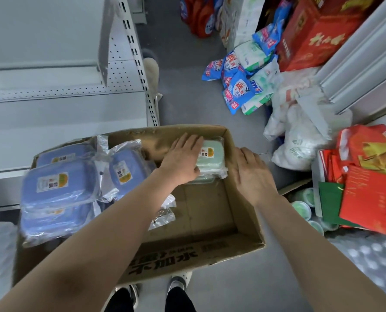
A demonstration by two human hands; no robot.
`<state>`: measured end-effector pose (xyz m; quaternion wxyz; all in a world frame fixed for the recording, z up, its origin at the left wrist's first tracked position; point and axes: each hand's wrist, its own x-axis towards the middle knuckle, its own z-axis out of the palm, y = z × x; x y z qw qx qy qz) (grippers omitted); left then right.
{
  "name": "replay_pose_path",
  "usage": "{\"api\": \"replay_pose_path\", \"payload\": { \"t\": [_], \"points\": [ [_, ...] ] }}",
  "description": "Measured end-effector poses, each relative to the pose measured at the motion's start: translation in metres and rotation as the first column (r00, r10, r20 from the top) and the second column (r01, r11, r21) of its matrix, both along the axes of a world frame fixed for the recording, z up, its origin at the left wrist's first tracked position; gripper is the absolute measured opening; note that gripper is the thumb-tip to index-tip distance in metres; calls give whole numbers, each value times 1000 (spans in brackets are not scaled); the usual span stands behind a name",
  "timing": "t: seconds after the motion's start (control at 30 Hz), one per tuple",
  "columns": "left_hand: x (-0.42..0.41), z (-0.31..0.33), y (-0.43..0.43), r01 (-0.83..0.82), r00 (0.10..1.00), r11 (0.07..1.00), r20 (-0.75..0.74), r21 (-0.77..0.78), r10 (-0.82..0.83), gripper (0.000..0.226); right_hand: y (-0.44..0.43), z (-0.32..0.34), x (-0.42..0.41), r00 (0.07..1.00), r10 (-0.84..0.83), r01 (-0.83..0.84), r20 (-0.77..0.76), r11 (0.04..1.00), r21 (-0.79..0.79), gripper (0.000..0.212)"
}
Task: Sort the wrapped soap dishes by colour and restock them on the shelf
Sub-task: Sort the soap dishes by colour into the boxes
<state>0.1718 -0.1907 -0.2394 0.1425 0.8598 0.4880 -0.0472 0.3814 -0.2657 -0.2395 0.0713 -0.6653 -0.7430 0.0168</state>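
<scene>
A brown cardboard box point(187, 255) printed with black characters sits on the grey floor beside a white metal shelf point(52, 122) with perforated back panels. In the box's far right corner lies a pale green plastic soap dish point(212, 158), rectangular with rounded corners, sealed in clear film and labelled on top; the edge of a second green one shows beneath it. The left hand point(183, 161) rests flat on the green dish with its fingers straight and its thumb against the near edge, not curled round it. The right hand point(253, 174) lies open on the rim of the box's right wall, fingers extended. Several wrapped periwinkle-blue soap dishes point(57, 185) are stacked in the box's left half, well apart from the green ones. On the floor to the right lie blue washing-powder bags point(239, 86), white plastic sacks point(300, 140) and red paper gift bags point(372, 199)
</scene>
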Motion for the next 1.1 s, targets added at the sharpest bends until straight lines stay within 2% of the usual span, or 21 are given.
{"api": "replay_pose_path", "payload": {
  "t": [0.17, 0.37, 0.53, 0.67, 0.83, 0.93, 1.1],
  "points": [
    [-13, 12, -3, 49, 998, 996, -31, 76, -47, 92, 4, 15, -4, 994, 62, -59, 92, 998, -29, 49],
    [-47, 55, -22, 111, 993, 948, -5, 298, -115, 62, 5, 56, -22, 963, 175, -174, 207, 984, -20, 58],
    [-115, 90, -57, 95, 981, 870, 101, 485, -163, 44, 5, 95, -74, 901, 328, -334, 283, 942, -29, 59],
    [-187, 110, -92, -49, 982, 839, 177, 542, -57, 45, 0, 124, -137, 857, 434, -459, 278, 888, 26, 57],
    [-300, 122, -146, -166, 981, 790, 184, 590, 68, 40, -11, 140, -241, 750, 605, -652, 266, 744, 147, 56],
    [-372, 126, -185, -249, 968, 758, 175, 603, 179, 40, -22, 143, -318, 670, 685, -740, 285, 647, 184, 58],
    [-500, 131, -253, -411, 908, 703, 191, 581, 374, 45, -51, 137, -467, 580, 775, -815, 252, 549, 187, 55]
  ]
}}
